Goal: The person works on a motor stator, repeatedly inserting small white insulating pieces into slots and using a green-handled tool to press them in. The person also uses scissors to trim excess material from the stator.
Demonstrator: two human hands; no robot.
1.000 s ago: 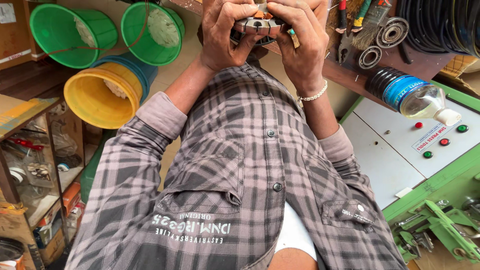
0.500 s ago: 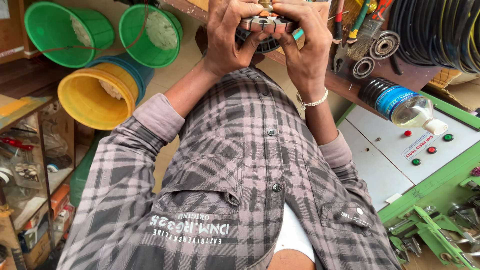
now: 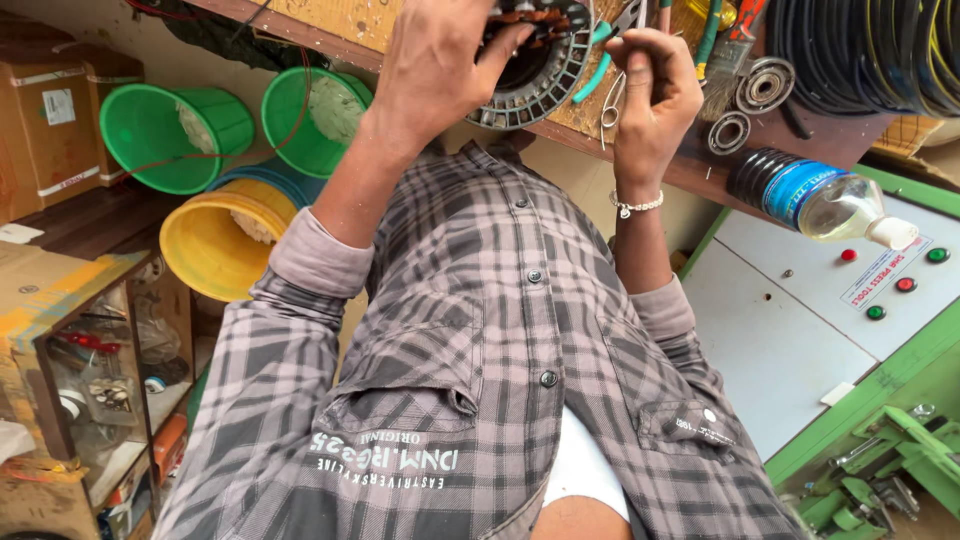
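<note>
At the top centre of the frame the left hand [image 3: 440, 65] has its grip closed on a round grey metal stator ring with reddish copper windings [image 3: 535, 60], fingers curled over its upper edge. The ring sits against the worn wooden tabletop [image 3: 330, 25] at the upper edge of the frame. Just to its right, the right hand [image 3: 650, 100], with a silver bracelet at the wrist, has its grip closed around thin metal pliers with teal handles [image 3: 610, 75], whose looped end hangs below the fingers.

Half a second ago both hands were pressed together on the ring, fingers meeting over it. Now they have come apart: the left alone holds the ring, and the right has drawn a little to the side with the tool. The view has also shifted, so the ring shows more fully.

Right of the right hand lie two steel bearing rings [image 3: 750, 105], a coil of black cable [image 3: 860, 50] and a clear plastic bottle with a blue label [image 3: 815, 200] lying on its side. At the left of the frame stand two green plastic buckets [image 3: 170, 135] and a yellow plastic bucket [image 3: 215, 245].
</note>
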